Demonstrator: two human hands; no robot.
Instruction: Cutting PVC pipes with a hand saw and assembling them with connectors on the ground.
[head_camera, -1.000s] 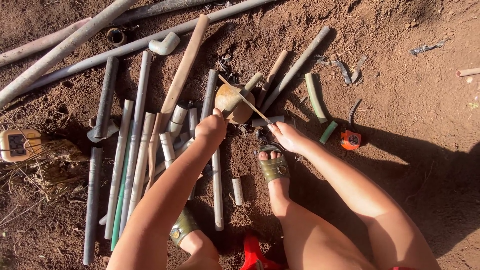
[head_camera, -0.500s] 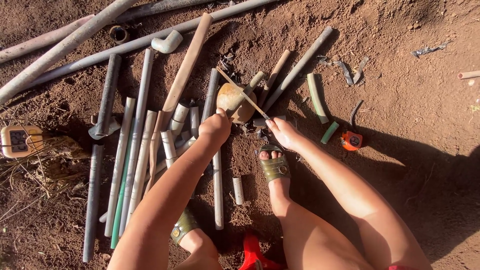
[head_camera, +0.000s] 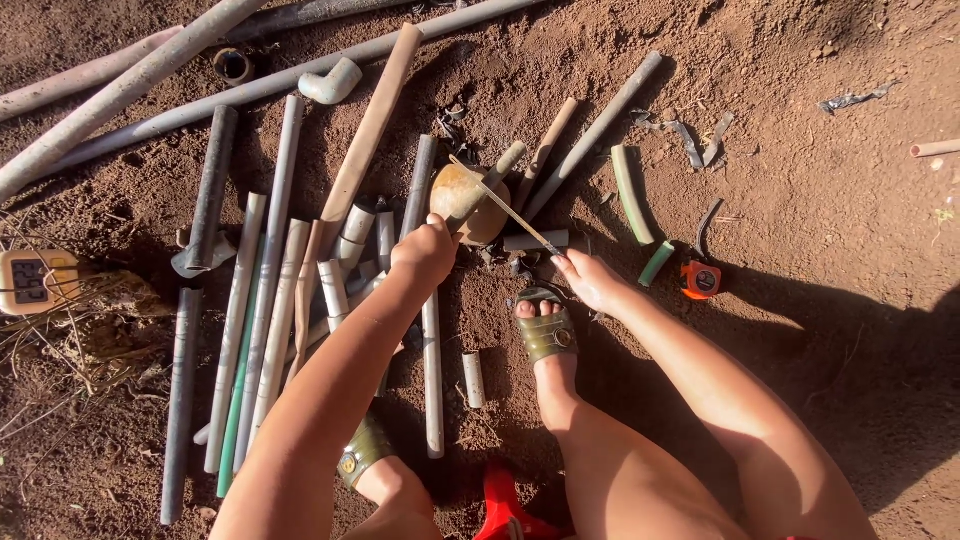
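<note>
I look straight down on red dirt (head_camera: 820, 200) strewn with cut pipe lengths (head_camera: 270, 290). My left hand (head_camera: 428, 250) is closed in a fist, knuckles up, pressing against the near edge of a round tan stone (head_camera: 462, 200); whether the fingers wrap anything else I cannot tell. My right hand (head_camera: 592, 280) pinches the near end of a thin saw blade (head_camera: 505, 207) between fingertips.

The blade's long axis runs on a diagonal, from my right hand up and away to the left, crossing over the top of the stone, its far tip past the stone's upper rim. So the blade lies ahead of both hands, handle end at the right hand, middle just beyond the left fist. The left hand is nearer the stone; only the right touches the blade.

My sandalled foot (head_camera: 546, 330) sits just below the right hand. An orange tape measure (head_camera: 701, 280) rests off to the right, a small boxy meter (head_camera: 30, 282) far left.
</note>
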